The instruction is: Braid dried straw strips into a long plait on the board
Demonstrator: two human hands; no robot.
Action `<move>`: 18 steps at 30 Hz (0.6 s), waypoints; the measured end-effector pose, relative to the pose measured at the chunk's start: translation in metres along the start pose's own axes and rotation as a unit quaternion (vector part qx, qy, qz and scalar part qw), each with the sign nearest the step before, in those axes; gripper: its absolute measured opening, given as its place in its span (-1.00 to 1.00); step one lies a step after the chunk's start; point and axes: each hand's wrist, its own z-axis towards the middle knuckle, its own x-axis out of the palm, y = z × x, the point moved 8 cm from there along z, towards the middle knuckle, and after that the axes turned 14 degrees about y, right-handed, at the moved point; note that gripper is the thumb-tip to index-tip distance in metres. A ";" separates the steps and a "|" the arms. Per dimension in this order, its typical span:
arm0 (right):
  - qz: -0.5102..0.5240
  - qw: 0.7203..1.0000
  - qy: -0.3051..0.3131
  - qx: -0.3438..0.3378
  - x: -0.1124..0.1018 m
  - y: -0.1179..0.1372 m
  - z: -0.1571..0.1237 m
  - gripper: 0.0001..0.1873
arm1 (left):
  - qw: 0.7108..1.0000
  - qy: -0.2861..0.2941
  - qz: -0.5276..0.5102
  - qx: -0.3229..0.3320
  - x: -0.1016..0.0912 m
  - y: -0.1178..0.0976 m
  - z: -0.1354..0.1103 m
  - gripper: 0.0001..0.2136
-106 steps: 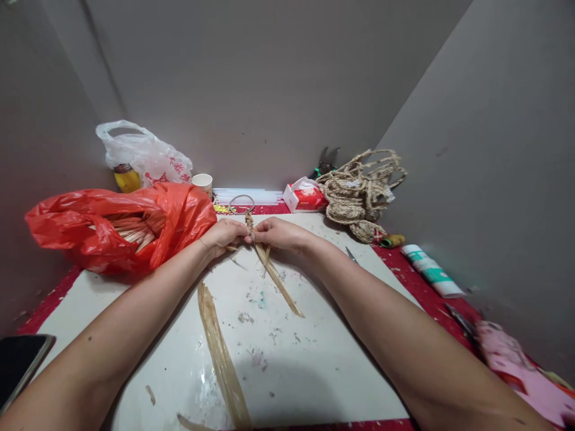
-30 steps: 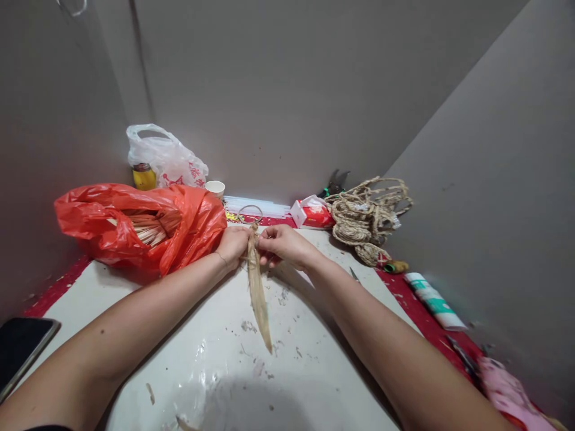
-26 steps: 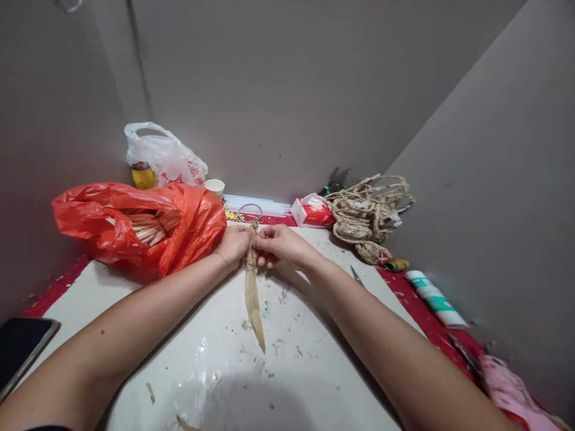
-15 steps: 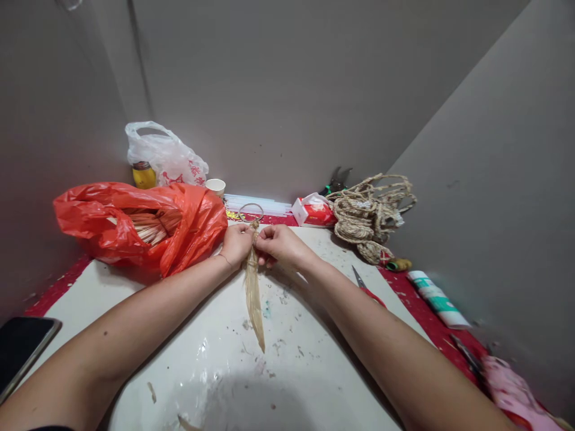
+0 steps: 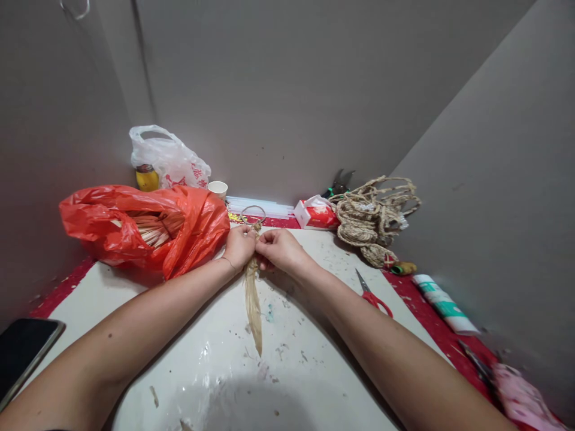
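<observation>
A dry, straw-coloured husk strip hangs below a small ring, its pointed tail lying toward me over the white work surface. Just under the ring, where a knotted or wrapped part shows, my left hand grips the strip from the left with its fingers closed. From the right my right hand pinches the same spot, thumb and forefinger together. The fingertips of both hands nearly meet and hide most of the wrapped part.
Left stands a red plastic bag of straw strands, with a phone nearer me. Red-handled scissors lie beside my right forearm. Coiled rope, a tissue pack and a white-green roll line the right side.
The view has shifted slightly, showing more of the scissors. My right hand's fingers have drawn in closer to the strip; my left hand keeps its hold.
</observation>
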 end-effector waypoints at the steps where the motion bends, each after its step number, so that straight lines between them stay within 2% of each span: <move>1: 0.010 1.000 0.007 0.001 0.001 0.001 -0.001 -0.79 | 1.000 0.003 -0.006 -0.007 0.001 0.001 -0.001 -0.86; 8: 0.041 0.999 0.003 0.004 0.000 -0.001 0.000 -0.76 | 0.997 0.020 -0.053 -0.042 0.005 0.003 -0.002 -0.85; 12: 0.055 0.998 -0.005 0.013 -0.017 -0.003 -0.002 -0.76 | 0.994 0.024 -0.094 -0.053 0.007 0.005 -0.002 -0.83; 16: 0.092 0.994 0.055 0.019 -0.027 0.001 -0.008 -0.80 | 0.988 0.043 -0.131 -0.068 0.011 0.009 0.000 -0.82; 18: 0.116 0.992 0.039 0.006 -0.037 0.004 -0.010 -0.82 | 0.987 0.047 -0.137 -0.073 0.011 0.009 0.001 -0.81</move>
